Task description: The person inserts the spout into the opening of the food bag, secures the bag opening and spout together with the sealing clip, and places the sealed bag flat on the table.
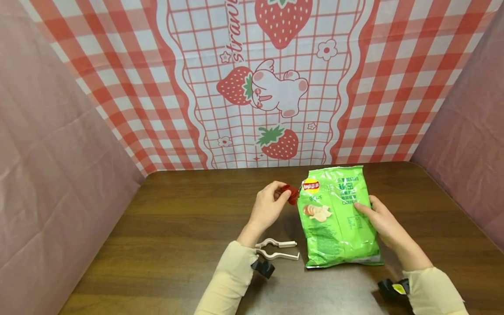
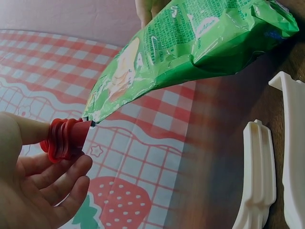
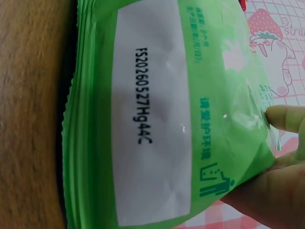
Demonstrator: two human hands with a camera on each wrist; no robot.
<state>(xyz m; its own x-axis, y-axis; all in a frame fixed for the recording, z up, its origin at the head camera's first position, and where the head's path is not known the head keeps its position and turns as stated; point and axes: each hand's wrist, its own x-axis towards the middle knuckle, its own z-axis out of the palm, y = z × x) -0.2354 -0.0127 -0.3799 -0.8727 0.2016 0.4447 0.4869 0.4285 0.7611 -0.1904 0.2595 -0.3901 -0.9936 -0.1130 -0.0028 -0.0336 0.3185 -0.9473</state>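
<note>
A green potato chip bag [image 1: 340, 232] stands tilted over the table on the right in the head view. My right hand [image 1: 385, 221] grips its right side, thumb across the printed face. With thumb and fingers my left hand [image 1: 267, 204] pinches a red, ridged plastic piece [image 2: 64, 138] at the bag's upper left corner. In the left wrist view this piece, round and tube-like, meets the bag's corner [image 2: 94, 119]. The right wrist view shows the bag's white printed label [image 3: 152, 114] close up. Beneath the left wrist lies an off-white plastic clip [image 1: 277, 255], its two arms spread apart.
The brown wooden table [image 1: 177, 240] carries all of this. A red-and-white strawberry cloth [image 1: 244, 131] hangs behind it, with pink cloth [image 1: 71, 131] at the sides. Black straps with small devices [image 1: 263, 267] are worn on both wrists.
</note>
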